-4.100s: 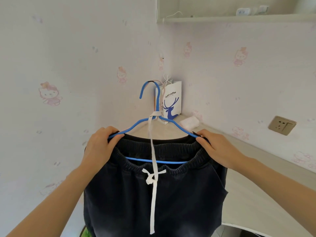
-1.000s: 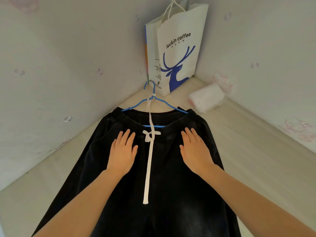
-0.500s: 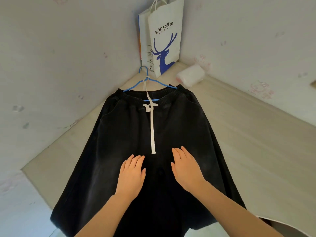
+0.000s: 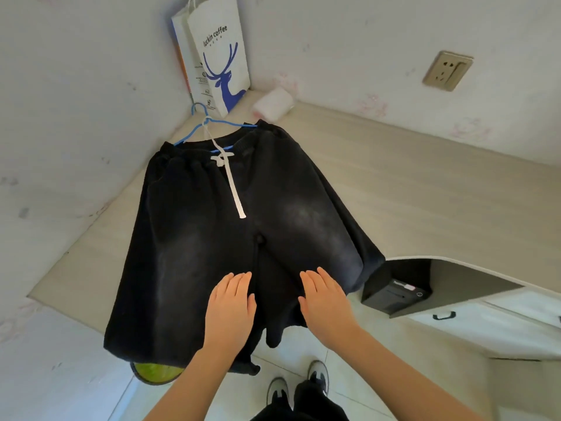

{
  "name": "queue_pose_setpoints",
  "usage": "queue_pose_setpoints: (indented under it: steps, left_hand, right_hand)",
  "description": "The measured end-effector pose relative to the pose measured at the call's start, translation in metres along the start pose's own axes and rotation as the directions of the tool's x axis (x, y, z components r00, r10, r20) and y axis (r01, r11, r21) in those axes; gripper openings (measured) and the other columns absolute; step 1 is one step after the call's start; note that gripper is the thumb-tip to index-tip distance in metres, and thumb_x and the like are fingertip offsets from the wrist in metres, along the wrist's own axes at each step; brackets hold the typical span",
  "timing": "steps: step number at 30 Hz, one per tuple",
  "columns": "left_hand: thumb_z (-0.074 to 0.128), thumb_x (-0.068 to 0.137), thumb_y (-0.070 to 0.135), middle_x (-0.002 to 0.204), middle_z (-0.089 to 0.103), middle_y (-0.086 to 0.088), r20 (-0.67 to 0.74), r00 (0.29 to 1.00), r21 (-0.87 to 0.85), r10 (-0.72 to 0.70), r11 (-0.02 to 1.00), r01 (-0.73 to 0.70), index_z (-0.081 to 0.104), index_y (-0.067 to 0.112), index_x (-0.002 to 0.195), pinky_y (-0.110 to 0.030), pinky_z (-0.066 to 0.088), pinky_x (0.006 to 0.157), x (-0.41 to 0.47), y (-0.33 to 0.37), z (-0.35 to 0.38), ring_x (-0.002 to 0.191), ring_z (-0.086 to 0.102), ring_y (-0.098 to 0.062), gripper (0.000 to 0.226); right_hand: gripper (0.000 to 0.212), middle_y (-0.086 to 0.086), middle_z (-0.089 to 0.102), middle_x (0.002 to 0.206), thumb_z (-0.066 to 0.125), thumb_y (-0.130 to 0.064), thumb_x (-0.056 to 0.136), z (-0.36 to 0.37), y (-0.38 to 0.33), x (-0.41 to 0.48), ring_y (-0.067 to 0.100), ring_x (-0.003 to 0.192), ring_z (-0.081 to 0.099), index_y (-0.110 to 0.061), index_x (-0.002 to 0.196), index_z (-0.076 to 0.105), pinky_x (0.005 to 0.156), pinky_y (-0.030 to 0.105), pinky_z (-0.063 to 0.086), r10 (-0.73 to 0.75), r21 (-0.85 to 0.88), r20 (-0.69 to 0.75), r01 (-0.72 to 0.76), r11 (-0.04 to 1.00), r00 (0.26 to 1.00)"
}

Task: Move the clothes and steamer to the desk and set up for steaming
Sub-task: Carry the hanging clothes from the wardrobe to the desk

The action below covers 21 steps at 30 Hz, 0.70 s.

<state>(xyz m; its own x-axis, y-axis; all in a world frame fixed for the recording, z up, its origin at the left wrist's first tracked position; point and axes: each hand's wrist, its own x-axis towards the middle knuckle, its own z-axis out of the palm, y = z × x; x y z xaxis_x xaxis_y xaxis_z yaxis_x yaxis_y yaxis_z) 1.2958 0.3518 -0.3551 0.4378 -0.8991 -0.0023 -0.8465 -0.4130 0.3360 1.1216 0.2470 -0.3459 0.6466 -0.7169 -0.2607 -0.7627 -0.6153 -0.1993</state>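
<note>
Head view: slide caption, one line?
Left hand and right hand rest flat on black drawstring shorts, on a blue wire hanger, spread over the pale wooden desk.

black shorts (image 4: 218,238) | on blue hanger (image 4: 194,132) | flat on desk (image 4: 425,183) | hems overhanging front edge

1. The shorts (image 4: 194,238) are down: no longer held up in the air, now spread flat on the desk (image 4: 425,192).
2. The left hand (image 4: 230,305) and right hand (image 4: 326,302) have let go of the hanger (image 4: 197,129); both palms are flat now.
3. Both hands have slid from the waistband (image 4: 194,161) right down the legs, to the desk's front edge.
</note>
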Motion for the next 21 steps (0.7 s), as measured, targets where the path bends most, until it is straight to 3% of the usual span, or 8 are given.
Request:
queue_pose_setpoints:
  steps: [10, 16, 21]
  left_hand:
    - [0.07, 0.085, 0.027, 0.133, 0.06, -0.006, 0.116, 0.933, 0.079, 0.341, 0.933, -0.351, 0.058, 0.013, 0.131, -0.043, 0.043, 0.104, -0.041, 0.085, 0.014, 0.127, 0.052, -0.027, 0.051]
    - [0.069, 0.086, 0.025, 0.133, 0.059, -0.005, 0.185, 0.836, 0.021, 0.516, 0.849, -0.529, 0.058, 0.012, 0.13, -0.041, 0.044, 0.105, -0.086, 0.153, 0.03, 0.128, 0.051, -0.026, 0.047]
    - [0.068, 0.086, 0.02, 0.128, 0.061, -0.006, 0.241, 0.731, -0.036, 0.639, 0.758, -0.651, 0.059, 0.01, 0.127, -0.038, 0.047, 0.101, -0.147, 0.214, 0.042, 0.123, 0.054, -0.026, 0.043]
  right_hand:
    - [0.058, 0.007, 0.018, 0.159, 0.032, -0.039, 0.101, 0.01, 0.038, -0.114, 0.029, 0.147, 0.008, -0.016, 0.151, 0.015, 0.119, 0.042, 0.011, 0.237, 0.021, -0.039, -0.236, 0.971, 0.971]
    - [0.057, 0.01, 0.015, 0.159, 0.031, -0.036, 0.101, 0.022, 0.071, -0.201, 0.031, 0.147, 0.007, -0.013, 0.15, 0.014, 0.118, 0.044, 0.01, 0.397, 0.077, -0.066, -0.392, 0.917, 0.915]
    - [0.056, 0.012, 0.028, 0.154, 0.042, -0.029, 0.099, 0.034, 0.099, -0.291, 0.033, 0.144, 0.019, -0.008, 0.147, 0.024, 0.117, 0.043, 0.019, 0.485, 0.112, -0.115, -0.474, 0.874, 0.867]
